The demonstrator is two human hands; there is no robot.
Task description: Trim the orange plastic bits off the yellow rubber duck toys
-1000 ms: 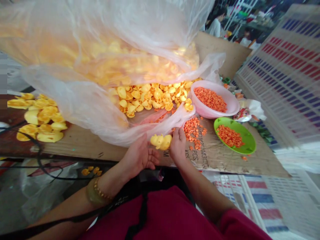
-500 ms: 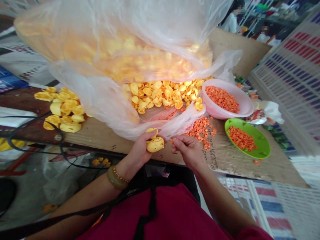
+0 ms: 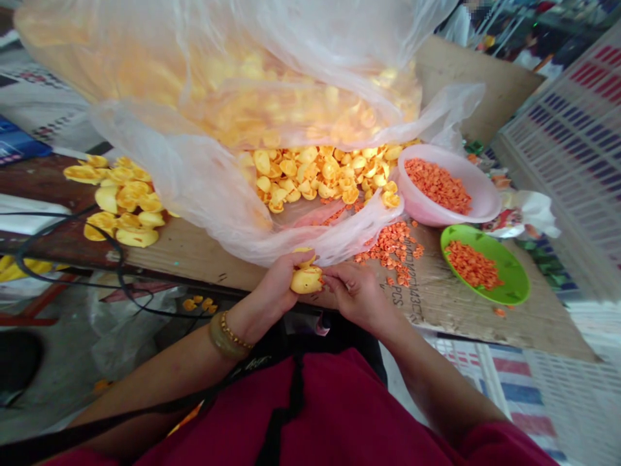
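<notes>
My left hand is closed around a yellow toy duck shell, with the thumb on top. At the shell's right side, my right hand pinches a tiny orange piece, which looks like a beak, against it. The fingers hide most of that piece. Just beyond my right hand, many like orange pieces lie loose on the cardboard. Hollow yellow shells spill from the mouth of a big clear plastic bag in front of both hands.
A pink bowl and a green dish, both with orange pieces, stand at the right. More yellow shells lie at the left beside a black cable. Plastic crates rise at the right edge. Some shells lie below the table.
My right hand has moved left and brought the orange piece from just beside the yellow shell up against it. My left hand keeps hold of the shell. The view has shifted slightly.
</notes>
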